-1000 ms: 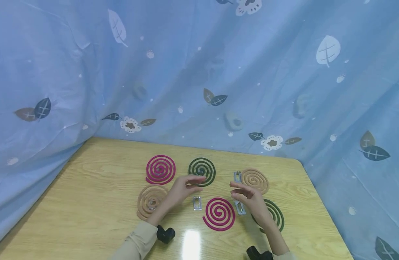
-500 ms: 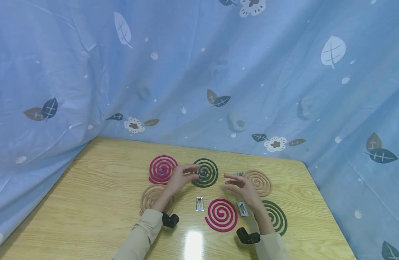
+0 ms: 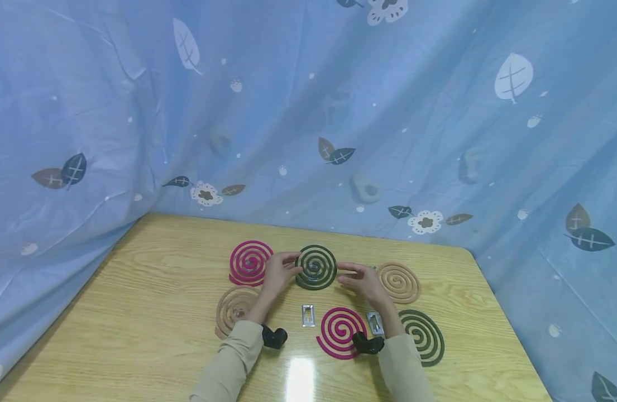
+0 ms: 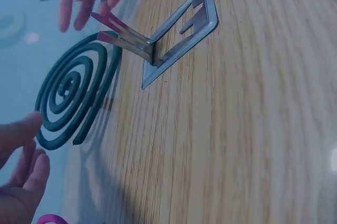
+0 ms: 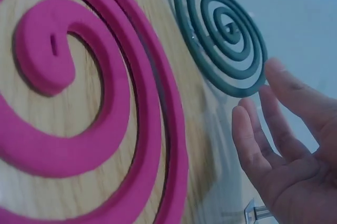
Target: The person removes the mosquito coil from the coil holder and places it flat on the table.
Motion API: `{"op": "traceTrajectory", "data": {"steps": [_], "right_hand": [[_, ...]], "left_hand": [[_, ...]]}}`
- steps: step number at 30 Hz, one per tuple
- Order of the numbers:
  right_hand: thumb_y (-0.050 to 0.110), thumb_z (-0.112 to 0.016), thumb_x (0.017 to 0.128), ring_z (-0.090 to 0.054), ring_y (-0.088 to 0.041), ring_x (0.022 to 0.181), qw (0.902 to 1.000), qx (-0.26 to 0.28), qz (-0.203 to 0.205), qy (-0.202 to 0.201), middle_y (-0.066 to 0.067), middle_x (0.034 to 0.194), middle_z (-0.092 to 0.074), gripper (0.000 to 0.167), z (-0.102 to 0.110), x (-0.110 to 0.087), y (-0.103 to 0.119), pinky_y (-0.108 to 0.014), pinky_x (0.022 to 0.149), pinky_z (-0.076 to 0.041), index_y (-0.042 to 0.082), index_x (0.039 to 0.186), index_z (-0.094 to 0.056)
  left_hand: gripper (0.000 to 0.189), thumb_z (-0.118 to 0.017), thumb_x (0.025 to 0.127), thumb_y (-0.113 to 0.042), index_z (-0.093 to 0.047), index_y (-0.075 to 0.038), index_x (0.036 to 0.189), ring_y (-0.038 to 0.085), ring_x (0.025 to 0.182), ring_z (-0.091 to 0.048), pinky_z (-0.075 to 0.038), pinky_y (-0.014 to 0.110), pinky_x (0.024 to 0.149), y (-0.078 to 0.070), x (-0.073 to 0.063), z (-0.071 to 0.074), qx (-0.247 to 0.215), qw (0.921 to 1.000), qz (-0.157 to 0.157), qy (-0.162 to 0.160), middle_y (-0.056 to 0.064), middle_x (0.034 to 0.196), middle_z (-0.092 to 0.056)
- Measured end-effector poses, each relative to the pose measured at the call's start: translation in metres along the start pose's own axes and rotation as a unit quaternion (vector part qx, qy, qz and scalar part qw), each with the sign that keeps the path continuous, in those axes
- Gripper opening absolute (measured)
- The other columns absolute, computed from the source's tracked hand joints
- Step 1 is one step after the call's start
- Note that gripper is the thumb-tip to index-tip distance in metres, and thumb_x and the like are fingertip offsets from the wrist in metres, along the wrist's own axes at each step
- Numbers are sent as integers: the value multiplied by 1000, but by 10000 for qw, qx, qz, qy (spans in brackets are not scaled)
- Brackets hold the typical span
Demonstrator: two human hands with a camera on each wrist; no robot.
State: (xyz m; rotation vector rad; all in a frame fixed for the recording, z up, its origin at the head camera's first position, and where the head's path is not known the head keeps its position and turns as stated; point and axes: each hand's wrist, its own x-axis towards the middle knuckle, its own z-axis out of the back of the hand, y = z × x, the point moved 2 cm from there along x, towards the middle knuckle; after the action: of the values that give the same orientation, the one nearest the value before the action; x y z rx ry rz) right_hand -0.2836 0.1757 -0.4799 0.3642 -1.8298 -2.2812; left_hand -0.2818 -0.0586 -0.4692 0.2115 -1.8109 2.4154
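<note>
A dark green mosquito coil lies at the back middle, over a small metal stand partly seen through its rings. My left hand is at its left edge, thumb and fingers apart and slightly bent. On the opposite side, my right hand reaches toward the right edge with fingers extended. In the right wrist view the right thumb and fingers come up to the rim of the green coil; in the left wrist view the left fingertips do likewise. Whether either hand touches it, I cannot tell.
A magenta coil and a tan coil lie left. Another magenta coil is in front, with a second tan coil and green coil right. Metal stands lie between them. A blue curtain hangs behind.
Both hands have moved farther back over the table and closed in on either side of the back green coil. The coils stay where they were; the head view shifted slightly.
</note>
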Motion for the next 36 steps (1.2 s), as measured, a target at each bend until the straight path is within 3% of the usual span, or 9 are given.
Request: {"op": "traceTrajectory", "data": {"steps": [12, 16, 25, 36], "right_hand": [[1, -65, 90, -53, -39, 120, 9996, -202, -103, -162, -24, 134, -53, 39, -2, 5, -4, -36, 95, -52, -6, 127, -57], [4, -64, 91, -53, -38, 120, 9995, -186, -164, -170, -25, 133, -53, 38, -4, 6, -2, -39, 96, -51, -5, 128, -57], [0, -61, 92, -55, -37, 118, 9998, 87, -132, -142, -27, 133, -52, 37, -6, 9, -6, -36, 94, -52, -8, 127, -56], [-7, -60, 90, -59, -37, 112, 9968, 419, -230, -638, -30, 124, -57, 34, -10, 10, -7, -32, 88, -56, -10, 124, -58]], "left_hand": [[35, -72, 75, 12, -67, 9, 109, 39, 103, -63, -56, 39, 87, 2, 0, -5, 356, 9982, 318, -375, 26, 112, -64], [34, -71, 75, 13, -66, 11, 108, 38, 96, -66, -58, 40, 82, 5, -2, -5, 440, 9975, 291, -472, 26, 109, -65], [36, -67, 75, 18, -63, 14, 111, 39, 91, -68, -59, 40, 79, 7, -3, -6, 125, 9988, 204, -423, 30, 109, -64], [40, -64, 74, 22, -61, 14, 113, 39, 93, -67, -59, 34, 78, 8, -2, -11, -272, 9984, 338, -367, 30, 112, -63]]}}
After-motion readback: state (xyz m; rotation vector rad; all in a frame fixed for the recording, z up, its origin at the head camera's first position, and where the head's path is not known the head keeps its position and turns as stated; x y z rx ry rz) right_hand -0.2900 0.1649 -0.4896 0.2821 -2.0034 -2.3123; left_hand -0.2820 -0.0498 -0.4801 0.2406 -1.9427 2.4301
